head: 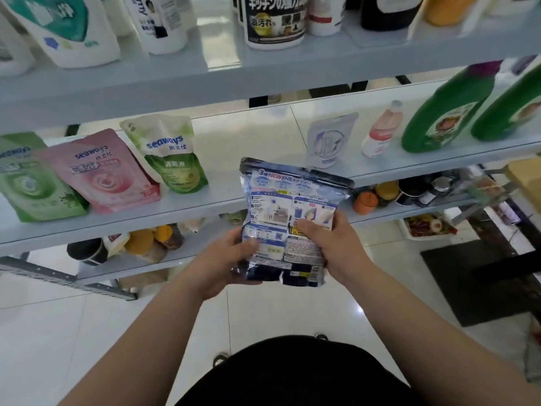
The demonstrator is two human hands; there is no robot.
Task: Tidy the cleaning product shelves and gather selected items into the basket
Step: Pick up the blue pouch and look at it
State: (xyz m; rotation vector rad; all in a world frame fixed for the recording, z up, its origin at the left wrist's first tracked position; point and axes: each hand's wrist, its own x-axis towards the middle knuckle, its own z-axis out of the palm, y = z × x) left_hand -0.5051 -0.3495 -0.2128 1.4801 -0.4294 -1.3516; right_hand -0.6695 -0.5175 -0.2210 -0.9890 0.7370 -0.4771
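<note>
I hold a blue and white refill pouch upright in front of the middle shelf, its printed back facing me. My left hand grips its lower left edge, thumb on the face. My right hand grips the lower right side, thumb pressed on the print. On the middle shelf stand three Seaways pouches: green, pink and light green. A pale blue pouch stands further right. No basket is in view.
A pink bottle and two green jugs stand on the middle shelf's right. The top shelf carries white bottles and pouches. The lower shelf holds jars and cups. A dark mat lies on the white tiled floor.
</note>
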